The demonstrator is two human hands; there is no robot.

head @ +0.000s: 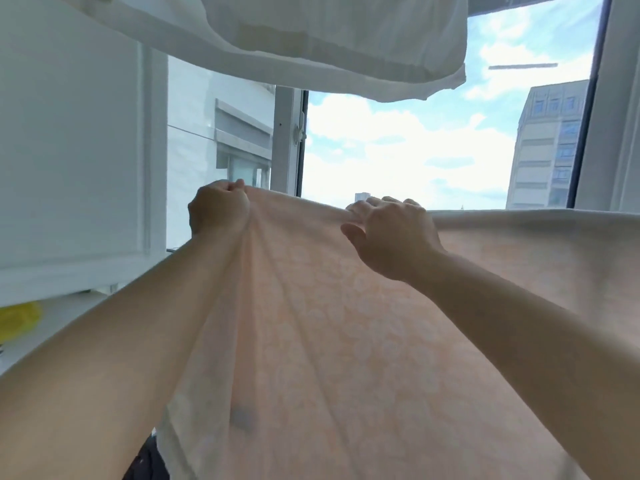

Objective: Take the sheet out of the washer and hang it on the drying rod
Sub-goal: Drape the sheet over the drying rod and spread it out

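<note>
Gripping the peach sheet [329, 323] at its top edge, the left hand [218, 209] bunches it; the right hand [391, 233] hooks fingers over. White cloth [329, 39] hangs overhead, window [415, 143] behind.

The sheet [346, 323], peach with a pale pattern, was draped over a straight horizontal support hidden under its top fold, so the rod itself could not be seen. At lower left a white ledge [62, 317] carried a yellow object [17, 320], too blurred to identify.
</note>
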